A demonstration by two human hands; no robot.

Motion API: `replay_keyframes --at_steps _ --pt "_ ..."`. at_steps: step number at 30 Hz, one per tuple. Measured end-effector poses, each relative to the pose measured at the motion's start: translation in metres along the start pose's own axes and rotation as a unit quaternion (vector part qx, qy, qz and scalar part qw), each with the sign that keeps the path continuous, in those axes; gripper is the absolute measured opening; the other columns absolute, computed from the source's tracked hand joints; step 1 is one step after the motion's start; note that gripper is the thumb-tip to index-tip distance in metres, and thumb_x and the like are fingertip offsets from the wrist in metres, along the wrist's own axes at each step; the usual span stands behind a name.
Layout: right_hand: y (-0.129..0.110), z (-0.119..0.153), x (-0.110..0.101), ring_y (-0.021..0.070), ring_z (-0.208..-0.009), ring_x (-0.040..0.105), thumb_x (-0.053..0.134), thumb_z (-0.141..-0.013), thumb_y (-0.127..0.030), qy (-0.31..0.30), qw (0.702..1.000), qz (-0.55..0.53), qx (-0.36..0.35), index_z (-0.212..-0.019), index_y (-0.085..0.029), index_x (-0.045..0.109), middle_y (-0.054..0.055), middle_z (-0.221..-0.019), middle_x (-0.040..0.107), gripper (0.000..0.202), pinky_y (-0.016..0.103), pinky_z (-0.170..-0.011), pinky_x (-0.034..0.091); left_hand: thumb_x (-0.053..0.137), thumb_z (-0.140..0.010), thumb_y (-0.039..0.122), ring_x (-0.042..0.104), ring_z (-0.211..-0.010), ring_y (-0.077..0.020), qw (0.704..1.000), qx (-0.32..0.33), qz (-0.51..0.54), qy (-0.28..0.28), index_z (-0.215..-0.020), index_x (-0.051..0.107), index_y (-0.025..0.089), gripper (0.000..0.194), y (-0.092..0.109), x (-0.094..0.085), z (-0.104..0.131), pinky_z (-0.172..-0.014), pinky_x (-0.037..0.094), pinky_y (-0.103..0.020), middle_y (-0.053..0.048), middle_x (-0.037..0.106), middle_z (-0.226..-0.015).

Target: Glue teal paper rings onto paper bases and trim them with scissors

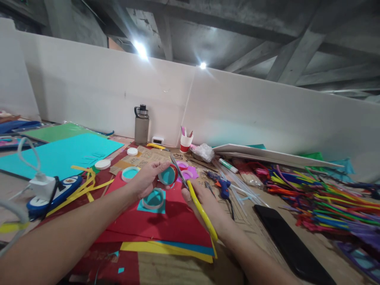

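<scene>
My left hand (147, 179) grips a small round piece (166, 175) with a blue face and a red edge, tilted toward me. In my right hand (208, 202) are scissors with yellow handles (202, 209); their blades point up and away, close beside the round piece. Whether the blades touch it I cannot tell. Below my left hand, a white ring (152, 199) lies on a blue paper square (162, 209). A second white ring with a blue middle (130, 174) sits left of my fingers. Red paper sheets (139, 227) lie underneath, over yellow and blue ones.
A blue glue gun (225, 188) and a black phone (291, 241) lie at the right, near colourful pipe cleaners (326, 194). At the back stand a bottle (141, 128) and a pen cup (186, 142). Yellow strips (89, 183) and a large blue sheet (65, 154) are at the left.
</scene>
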State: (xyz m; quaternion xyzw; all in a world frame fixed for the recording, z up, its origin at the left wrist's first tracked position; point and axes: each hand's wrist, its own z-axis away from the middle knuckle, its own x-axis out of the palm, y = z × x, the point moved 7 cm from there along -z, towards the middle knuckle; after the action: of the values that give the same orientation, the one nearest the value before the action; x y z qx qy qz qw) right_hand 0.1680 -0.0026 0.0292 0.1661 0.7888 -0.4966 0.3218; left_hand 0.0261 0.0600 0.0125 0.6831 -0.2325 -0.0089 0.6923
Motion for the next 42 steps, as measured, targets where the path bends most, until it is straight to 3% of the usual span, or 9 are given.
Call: replay_keyframes --at_steps 16,29,42 --pt "0.0023 -0.0005 0.0017 0.0111 -0.06 0.039 0.042 -0.089 -0.047 -0.012 1.0 0.022 -0.003 -0.076 -0.019 0.045 -0.003 -0.066 0.047 0.031 0.022 -0.053 0.028 0.067 -0.071 0.045 0.054 -0.05 -0.0113 0.999 0.01 -0.042 0.02 -0.084 0.059 0.016 0.032 0.0041 -0.0063 -0.0007 -0.041 0.048 -0.023 0.0 0.057 -0.064" --pt "0.0027 0.0006 0.0002 0.0113 -0.061 0.043 0.038 -0.091 -0.049 0.01 1.0 0.011 0.011 -0.084 -0.019 0.049 -0.003 -0.07 0.051 0.034 0.023 -0.056 0.034 0.065 -0.073 0.042 0.057 -0.056 -0.0144 0.999 -0.008 0.038 0.011 -0.078 0.062 0.015 0.028 -0.0037 -0.0003 -0.0011 -0.047 0.051 -0.028 -0.004 0.063 -0.068" --pt "0.0008 0.0008 0.0006 0.0115 -0.062 0.042 0.036 -0.091 -0.051 -0.001 1.0 0.008 0.015 -0.081 -0.019 0.047 -0.002 -0.07 0.049 0.035 0.023 -0.056 0.033 0.064 -0.075 0.042 0.057 -0.052 -0.0142 1.0 -0.002 0.022 0.003 -0.077 0.061 0.015 0.027 -0.0024 0.0011 -0.0005 -0.045 0.051 -0.029 -0.003 0.061 -0.063"
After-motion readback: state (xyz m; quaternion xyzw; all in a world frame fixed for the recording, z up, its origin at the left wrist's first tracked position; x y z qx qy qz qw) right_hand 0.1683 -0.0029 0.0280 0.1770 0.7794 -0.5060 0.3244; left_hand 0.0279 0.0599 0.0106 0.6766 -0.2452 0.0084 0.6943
